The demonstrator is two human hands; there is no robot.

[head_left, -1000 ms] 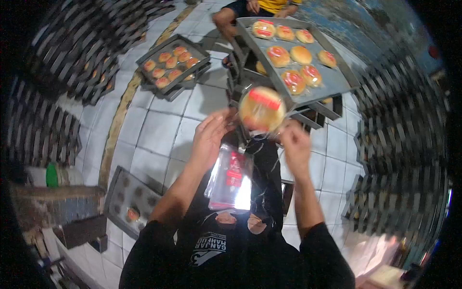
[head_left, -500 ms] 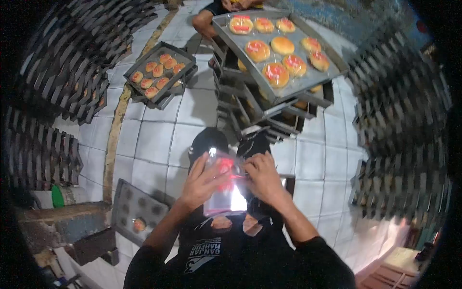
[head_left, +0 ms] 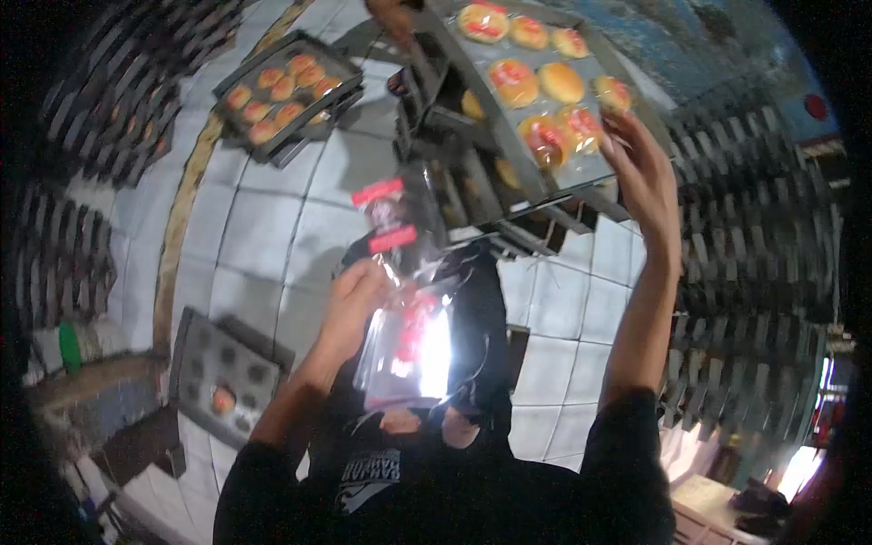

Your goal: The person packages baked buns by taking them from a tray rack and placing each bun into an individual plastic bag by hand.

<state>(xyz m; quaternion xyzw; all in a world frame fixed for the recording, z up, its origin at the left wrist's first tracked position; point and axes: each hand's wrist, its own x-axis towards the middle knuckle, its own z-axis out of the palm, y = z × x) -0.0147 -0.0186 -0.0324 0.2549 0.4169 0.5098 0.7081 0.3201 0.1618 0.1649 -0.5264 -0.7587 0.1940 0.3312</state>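
Note:
My left hand [head_left: 357,295] pinches the lower part of a clear plastic bag [head_left: 391,216] with red printed bands, raised above my lap. Beneath it, a stack of glossy clear bags [head_left: 404,359] with red print rests on my lap. My right hand [head_left: 645,173] reaches over the right edge of a metal tray [head_left: 581,177], its curled fingers around a bun they mostly hide. Round golden buns [head_left: 561,83] lie on this tray, most under clear wrap with red print.
The tray tops a crooked stack of trays [head_left: 481,186]. To its left, another tray of buns [head_left: 286,91] sits on the tiled floor. A tray [head_left: 222,372] with a single bun lies at lower left. Tall tray stacks [head_left: 745,227] line both sides.
My right hand has left the bags on my lap and moved up and right to the tray of buns. My left hand has lifted one bag. The view has shifted.

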